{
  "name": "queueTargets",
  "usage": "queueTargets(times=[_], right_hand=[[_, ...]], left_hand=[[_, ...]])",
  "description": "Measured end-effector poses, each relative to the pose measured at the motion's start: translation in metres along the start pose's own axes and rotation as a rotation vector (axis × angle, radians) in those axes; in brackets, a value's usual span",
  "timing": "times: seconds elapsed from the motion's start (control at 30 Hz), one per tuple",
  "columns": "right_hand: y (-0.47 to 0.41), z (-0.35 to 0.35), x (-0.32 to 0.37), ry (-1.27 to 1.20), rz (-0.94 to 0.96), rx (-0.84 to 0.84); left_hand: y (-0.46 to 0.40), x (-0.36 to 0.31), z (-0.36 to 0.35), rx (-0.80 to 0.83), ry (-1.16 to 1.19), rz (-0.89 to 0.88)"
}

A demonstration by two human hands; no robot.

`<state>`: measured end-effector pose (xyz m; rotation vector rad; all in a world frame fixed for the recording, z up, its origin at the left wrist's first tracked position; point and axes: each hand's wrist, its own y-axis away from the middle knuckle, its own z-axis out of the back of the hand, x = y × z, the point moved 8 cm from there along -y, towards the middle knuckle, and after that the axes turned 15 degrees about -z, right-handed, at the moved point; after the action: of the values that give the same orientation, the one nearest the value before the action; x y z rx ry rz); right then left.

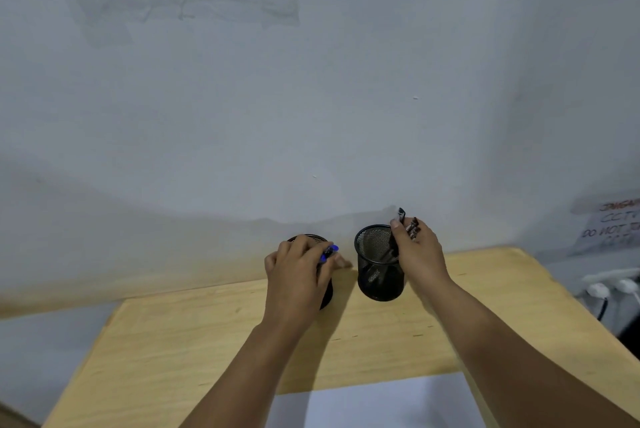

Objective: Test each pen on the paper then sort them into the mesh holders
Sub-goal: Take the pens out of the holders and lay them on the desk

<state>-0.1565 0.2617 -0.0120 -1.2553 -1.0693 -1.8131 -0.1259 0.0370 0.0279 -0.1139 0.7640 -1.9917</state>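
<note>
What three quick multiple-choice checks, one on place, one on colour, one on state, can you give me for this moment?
1. Where is the paper?
A. at the near table edge
B. behind the holders
C. on the wall

2. What colour is the cap of the pen in the left hand?
A. red
B. blue
C. green

3. What is the right hand doing?
A. lying flat on the table
B. gripping pens over the right mesh holder
C. writing

Key: 1 A, it lies nearest the camera; 2 B, the cap shows bright blue; 3 B, fingers curl round dark pens at the rim.
</note>
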Motion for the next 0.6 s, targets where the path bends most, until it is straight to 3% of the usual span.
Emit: queueTargets(times=[0.27, 0.6], right_hand=[[0.008, 0.005, 0.007, -0.157, 0.003, 0.046], [0.059, 0.025, 0.07, -0.242, 0.24, 0.111]], left_hand=[[-0.002, 0.006, 0.009, -0.093, 0.076, 0.025], [-0.006, -0.014, 0.063, -0.302, 0.363, 0.008]])
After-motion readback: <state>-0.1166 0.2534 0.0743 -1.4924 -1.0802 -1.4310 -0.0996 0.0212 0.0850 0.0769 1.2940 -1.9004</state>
